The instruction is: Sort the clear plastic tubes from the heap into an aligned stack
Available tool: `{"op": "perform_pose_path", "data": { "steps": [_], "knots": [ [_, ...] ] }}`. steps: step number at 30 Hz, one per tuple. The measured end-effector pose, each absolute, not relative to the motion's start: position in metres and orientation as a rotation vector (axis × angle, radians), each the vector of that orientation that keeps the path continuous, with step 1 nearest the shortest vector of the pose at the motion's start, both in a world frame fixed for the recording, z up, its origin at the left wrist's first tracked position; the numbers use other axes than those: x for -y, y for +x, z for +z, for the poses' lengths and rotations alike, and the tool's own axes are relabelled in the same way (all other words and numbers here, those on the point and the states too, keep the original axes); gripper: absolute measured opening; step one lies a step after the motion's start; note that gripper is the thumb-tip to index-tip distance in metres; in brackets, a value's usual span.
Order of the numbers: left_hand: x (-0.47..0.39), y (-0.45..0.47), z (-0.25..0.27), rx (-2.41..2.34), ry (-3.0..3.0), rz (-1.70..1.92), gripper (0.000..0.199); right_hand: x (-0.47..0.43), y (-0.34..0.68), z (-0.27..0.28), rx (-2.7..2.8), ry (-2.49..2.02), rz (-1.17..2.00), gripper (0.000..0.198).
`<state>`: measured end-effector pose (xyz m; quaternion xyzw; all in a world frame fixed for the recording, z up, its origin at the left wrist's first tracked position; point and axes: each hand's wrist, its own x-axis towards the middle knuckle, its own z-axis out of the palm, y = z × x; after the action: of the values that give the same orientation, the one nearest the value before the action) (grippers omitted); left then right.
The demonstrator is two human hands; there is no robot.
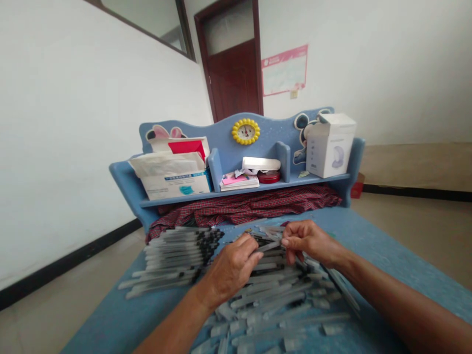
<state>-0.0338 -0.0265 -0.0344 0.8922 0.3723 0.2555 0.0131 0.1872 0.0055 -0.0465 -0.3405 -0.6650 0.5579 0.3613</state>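
Pen parts (260, 296) before mask box's (158, 186) blurred lettering (189, 177)

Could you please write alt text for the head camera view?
A person's left hand and right hand hold a pale pen-like tube between them above a blue table. Many loose pale pieces lie below, with a dark-ended row at left. Behind, a blue shelf bears white boxes and a yellow flower-shaped dial.

Showing a white box (328, 150) at right on the blue shelf (270, 132), a mask box (177, 184) at left, and plaid cloth (236, 209) beneath.
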Motion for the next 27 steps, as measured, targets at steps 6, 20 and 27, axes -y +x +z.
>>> {"op": "perform_pose_path", "data": {
  "steps": [6, 20, 27],
  "knots": [
    [0.0274, -0.0348, -0.0331, -1.186, 2.827, 0.735, 0.013, -0.0055, 0.1875, -0.0488, 1.708, -0.873, 1.403, 0.033],
    [0.0291, -0.0350, -0.0298, -1.166, 2.816, 0.774, 0.016, 0.0002, 0.1873, -0.0462, 1.724, -0.818, 1.379, 0.032],
    [0.0286, -0.0354, -0.0277, -1.156, 2.768, 0.794, 0.016, 0.0021, 0.1875, -0.0443, 1.801, -0.911, 1.284, 0.040]
  ]
}}
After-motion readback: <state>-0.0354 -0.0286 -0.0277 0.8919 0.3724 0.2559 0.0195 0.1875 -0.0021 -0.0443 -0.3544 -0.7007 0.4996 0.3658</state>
